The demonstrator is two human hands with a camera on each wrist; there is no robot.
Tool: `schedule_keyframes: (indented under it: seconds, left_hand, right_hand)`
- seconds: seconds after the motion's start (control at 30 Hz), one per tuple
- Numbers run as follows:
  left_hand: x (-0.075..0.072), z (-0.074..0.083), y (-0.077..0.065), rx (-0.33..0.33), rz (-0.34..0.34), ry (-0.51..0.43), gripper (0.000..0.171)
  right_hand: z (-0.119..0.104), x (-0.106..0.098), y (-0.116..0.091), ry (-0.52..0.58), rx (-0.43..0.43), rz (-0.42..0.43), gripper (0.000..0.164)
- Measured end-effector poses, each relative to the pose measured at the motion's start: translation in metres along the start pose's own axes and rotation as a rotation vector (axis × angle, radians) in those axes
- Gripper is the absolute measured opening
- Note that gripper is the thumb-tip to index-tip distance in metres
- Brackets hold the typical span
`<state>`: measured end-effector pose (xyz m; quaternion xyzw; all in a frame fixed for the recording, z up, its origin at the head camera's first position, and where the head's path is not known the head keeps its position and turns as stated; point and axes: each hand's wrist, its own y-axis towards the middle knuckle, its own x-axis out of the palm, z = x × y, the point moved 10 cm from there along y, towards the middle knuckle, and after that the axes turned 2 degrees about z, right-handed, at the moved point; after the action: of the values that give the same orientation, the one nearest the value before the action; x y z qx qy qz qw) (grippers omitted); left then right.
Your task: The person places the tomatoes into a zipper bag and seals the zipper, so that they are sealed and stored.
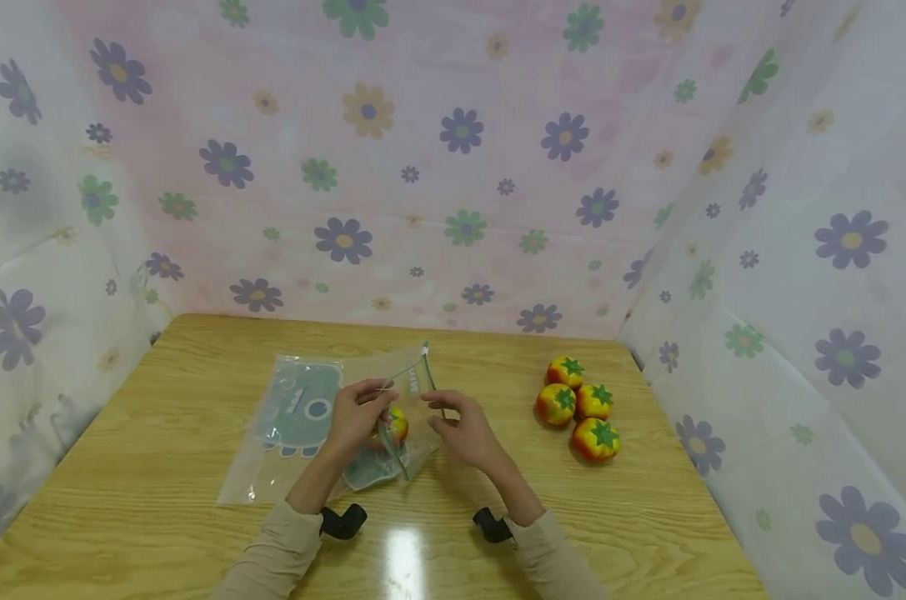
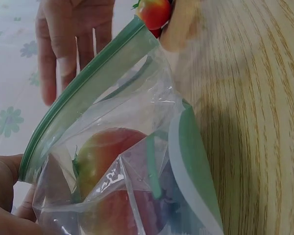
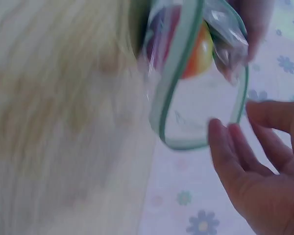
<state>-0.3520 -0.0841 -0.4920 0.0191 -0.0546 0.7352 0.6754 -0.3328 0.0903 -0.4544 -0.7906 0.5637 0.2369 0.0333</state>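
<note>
A clear zip bag [image 1: 422, 442] with a green rim stands with its mouth open between the two hands. Inside it lies a red-and-yellow toy tomato [image 2: 112, 171] with a green leafy top, seen through the plastic. My left hand [image 1: 360, 412] pinches the bag's rim on the left side; part of that hand [image 2: 7, 196] shows at the lower left of the left wrist view. My right hand [image 1: 463, 429] is at the other side of the mouth, thumb and fingers spread close to the rim [image 3: 169, 107]. Whether its fingertips touch the plastic I cannot tell.
Another clear bag [image 1: 295, 408] printed with a green one-eyed figure lies flat on the wooden table [image 1: 122, 458], left of the hands. Several more toy tomatoes [image 1: 595, 440] sit grouped on the right. Flower-patterned cloth [image 1: 422, 192] encloses the back and sides.
</note>
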Motion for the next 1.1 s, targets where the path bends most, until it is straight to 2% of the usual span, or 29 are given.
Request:
schedule_keyframes:
  seconds: [0.13,0.23,0.3,0.47,0.73,0.83,1.0,1.1]
  left_hand:
    - [0.000,-0.001,-0.001,-0.007,-0.006,-0.013,0.030]
    - [0.000,-0.002,-0.001,-0.003,-0.005,-0.013,0.029]
    - [0.000,-0.001,-0.001,0.002,-0.002,-0.011,0.029]
    - [-0.002,0.001,-0.001,0.008,0.003,-0.018,0.030]
    - [-0.003,0.002,-0.002,0.003,-0.010,-0.035,0.033]
    - [-0.004,0.001,-0.002,0.001,-0.011,-0.043,0.033]
    - [-0.005,-0.001,-0.002,0.001,-0.007,-0.038,0.033]
    - [-0.005,-0.001,-0.001,0.003,-0.004,-0.036,0.032]
  right_hand:
    - [-0.004,-0.035,-0.001,0.052,-0.053,0.192,0.027]
    - [0.000,-0.058,-0.002,0.080,-0.065,0.297,0.024]
    - [0.005,-0.071,-0.002,0.089,-0.044,0.345,0.023]
    - [0.021,-0.098,-0.006,0.084,0.076,0.427,0.026]
    - [0.044,-0.135,-0.018,-0.044,0.191,0.545,0.030]
    - [0.052,-0.146,-0.024,-0.134,0.219,0.594,0.033]
    - [0.058,-0.165,-0.034,-0.263,0.192,0.693,0.033]
    - [0.060,-0.175,-0.038,-0.286,0.162,0.733,0.035]
